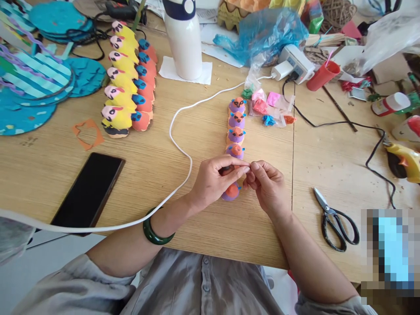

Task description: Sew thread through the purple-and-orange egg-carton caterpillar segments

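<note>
Both forearms are brought in from the near edge of the desk point(210, 210) and the hands are met over the near end of a row of purple and orange craft figures point(235, 131). The left hand point(215, 179), a green bangle point(154, 229) worn at its wrist, is curled with thumb and forefinger pinched together. The right hand point(267, 186) is closed the same way, its fingertips point(252, 168) pressed against those of the left. Something very small seems to be gripped between them, but what it is cannot be told. The nearest figure point(231, 191) is seen just beneath the hands, partly covered by them.

A white cable point(177, 131) is draped across the wooden desk past the left wrist. A dark phone point(88, 190) is laid flat to the left, scissors point(334, 221) to the right. Further back, a row of yellow and orange figures point(126, 78), a white bottle point(183, 39), small bags of coloured clay point(269, 107), a power strip point(295, 61) and a red cup point(323, 74) are spread about. Blue paper discs point(33, 87) are stacked at the far left.
</note>
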`<state>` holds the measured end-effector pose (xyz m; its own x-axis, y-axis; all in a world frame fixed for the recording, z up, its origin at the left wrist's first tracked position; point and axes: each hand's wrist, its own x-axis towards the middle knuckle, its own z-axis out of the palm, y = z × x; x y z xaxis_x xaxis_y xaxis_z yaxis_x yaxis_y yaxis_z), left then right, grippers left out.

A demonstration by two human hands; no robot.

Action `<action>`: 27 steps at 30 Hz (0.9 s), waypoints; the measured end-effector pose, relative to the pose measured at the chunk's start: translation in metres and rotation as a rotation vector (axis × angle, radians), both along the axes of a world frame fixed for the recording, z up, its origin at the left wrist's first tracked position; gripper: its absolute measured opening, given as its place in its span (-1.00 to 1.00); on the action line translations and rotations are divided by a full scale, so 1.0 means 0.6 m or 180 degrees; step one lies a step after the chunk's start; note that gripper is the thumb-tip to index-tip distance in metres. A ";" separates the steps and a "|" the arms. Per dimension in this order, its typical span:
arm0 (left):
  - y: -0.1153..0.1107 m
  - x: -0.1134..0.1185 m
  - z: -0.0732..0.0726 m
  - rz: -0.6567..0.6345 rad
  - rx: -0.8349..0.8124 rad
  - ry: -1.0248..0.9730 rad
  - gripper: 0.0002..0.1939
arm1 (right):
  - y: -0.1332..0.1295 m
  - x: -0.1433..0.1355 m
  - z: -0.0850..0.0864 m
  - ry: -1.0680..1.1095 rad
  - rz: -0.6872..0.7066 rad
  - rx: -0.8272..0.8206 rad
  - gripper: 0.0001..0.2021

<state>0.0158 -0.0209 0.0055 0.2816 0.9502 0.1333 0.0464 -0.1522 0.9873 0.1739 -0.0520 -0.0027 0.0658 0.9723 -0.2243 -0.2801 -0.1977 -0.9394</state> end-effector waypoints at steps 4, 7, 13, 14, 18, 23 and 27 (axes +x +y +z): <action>0.001 -0.001 -0.001 0.0089 0.0172 -0.0011 -0.88 | -0.001 0.002 0.001 0.0081 0.0069 0.0036 -0.62; 0.002 -0.002 -0.001 0.0157 0.0304 0.0029 -0.89 | -0.001 0.002 0.003 0.0047 0.0097 -0.0005 -0.65; 0.000 -0.002 -0.003 0.0110 0.0265 -0.0033 -0.78 | 0.000 0.001 0.006 -0.0052 -0.0074 -0.0017 -0.65; 0.000 -0.002 -0.003 0.0114 0.0205 -0.0052 -0.75 | 0.000 0.001 0.006 -0.0054 -0.0080 -0.0027 -0.64; 0.000 -0.003 0.000 0.0154 0.0005 -0.0098 -0.72 | 0.001 0.000 0.008 -0.0020 -0.0139 -0.0039 -0.65; 0.002 -0.002 -0.001 0.0242 -0.0314 -0.0222 -0.72 | 0.003 -0.002 0.011 -0.0015 -0.0201 -0.0063 -0.62; 0.004 -0.002 -0.006 0.0096 -0.0539 -0.0470 -0.68 | 0.004 -0.002 0.010 -0.0084 -0.0204 -0.0003 -0.63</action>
<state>0.0145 -0.0186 0.0020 0.2420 0.9702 0.0089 -0.0984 0.0155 0.9950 0.1729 -0.0495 0.0036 0.1337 0.9657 -0.2226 -0.2673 -0.1812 -0.9464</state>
